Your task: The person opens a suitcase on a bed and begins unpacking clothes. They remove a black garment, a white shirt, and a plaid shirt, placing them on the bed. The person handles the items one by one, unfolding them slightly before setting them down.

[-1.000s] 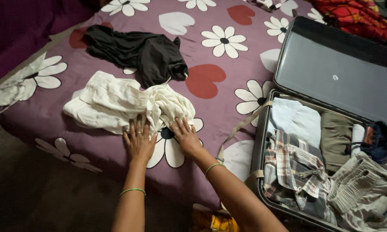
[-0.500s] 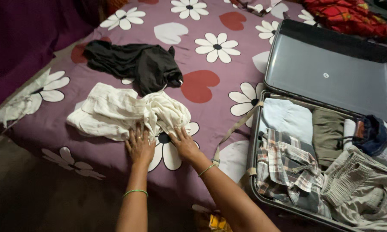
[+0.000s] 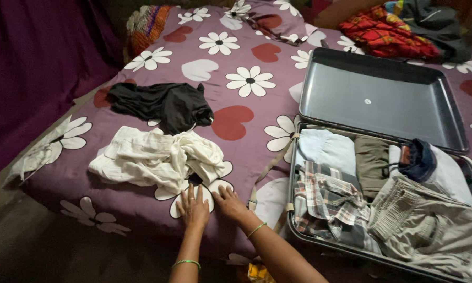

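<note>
Both hands flat, palms down, at the near edge of the bed. Left hand [image 3: 193, 208] fingers spread, pressing the purple flowered bedsheet [image 3: 257, 112]; holds nothing. Right hand [image 3: 229, 202] just beside it, fingers loosely spread, also empty. A thin green bangle on each wrist. Fingertips lie just short of the cream garment [image 3: 160, 157], which sits crumpled on the sheet, its near hem close to the hands but apart from them.

Right of the hands: open suitcase [image 3: 294, 220], near corner overhanging the bed edge. Packed with a plaid shirt [image 3: 327, 202], a pale blue folded piece [image 3: 327, 149], an olive one [image 3: 371, 162], a beige ribbed garment [image 3: 430, 222] and a dark blue bundle [image 3: 418, 160]. A tan strap trails over its left wall toward the hands. Bare sheet between suitcase and cream garment.

Farther: black garment [image 3: 162, 105] beyond the cream one, a narrow gap between. Grey suitcase lid [image 3: 377, 99] lies open and flat, small round white sticker near its middle. Far corner: red patterned cloth [image 3: 388, 34]. White rag [image 3: 34, 157] at left bed edge.
</note>
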